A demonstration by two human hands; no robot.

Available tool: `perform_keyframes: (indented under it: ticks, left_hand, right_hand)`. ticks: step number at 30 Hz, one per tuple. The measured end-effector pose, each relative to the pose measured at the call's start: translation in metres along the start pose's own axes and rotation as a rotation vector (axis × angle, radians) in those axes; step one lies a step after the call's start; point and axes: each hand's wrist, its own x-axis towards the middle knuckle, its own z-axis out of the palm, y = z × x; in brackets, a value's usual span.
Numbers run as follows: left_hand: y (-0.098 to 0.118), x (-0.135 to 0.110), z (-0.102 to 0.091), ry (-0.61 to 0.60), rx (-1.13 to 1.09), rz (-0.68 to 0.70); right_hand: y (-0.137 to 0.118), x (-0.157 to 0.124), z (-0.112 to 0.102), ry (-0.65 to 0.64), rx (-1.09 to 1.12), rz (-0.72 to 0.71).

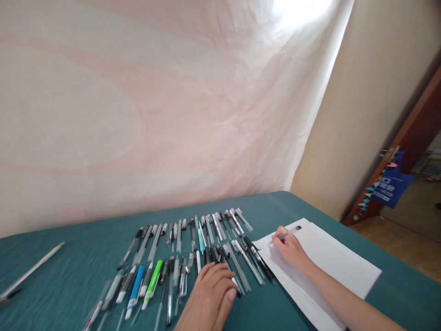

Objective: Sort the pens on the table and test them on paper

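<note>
In the head view my right hand (pixel 290 249) grips a clear pen (pixel 288 233) with a dark end. The pen's tip points down at the left part of a white sheet of paper (pixel 330 262), and my wrist rests over the sheet. My left hand (pixel 214 294) lies palm down at the near edge of the pen rows, fingers stretched and slightly bent. Its fingertips cover part of several dark-capped pens. Just left of it are clear pens, a green highlighter (pixel 152 284) and a blue highlighter (pixel 135 290).
Two rows of many pens (pixel 210 230) spread across the green tablecloth (pixel 93 243). A long white stick-like item (pixel 34 269) lies at the far left. Behind the table hangs a pale curtain (pixel 172 115). A blue bag (pixel 391 188) hangs on the door at right.
</note>
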Motion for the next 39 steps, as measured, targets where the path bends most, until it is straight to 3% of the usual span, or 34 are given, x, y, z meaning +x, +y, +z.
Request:
perform_keyframes:
  ticks: [16,39]
  left_hand:
    - [0.0007,0.0006,0.0003,0.048,-0.015,0.028]
    - [0.0029,0.0016,-0.0033,-0.042,-0.016,-0.019]
  right_hand:
    - [-0.0015,-0.0004,-0.0005,-0.007,0.013,-0.009]
    - [-0.0012,-0.0003,0.0002,0.014,0.018,0.009]
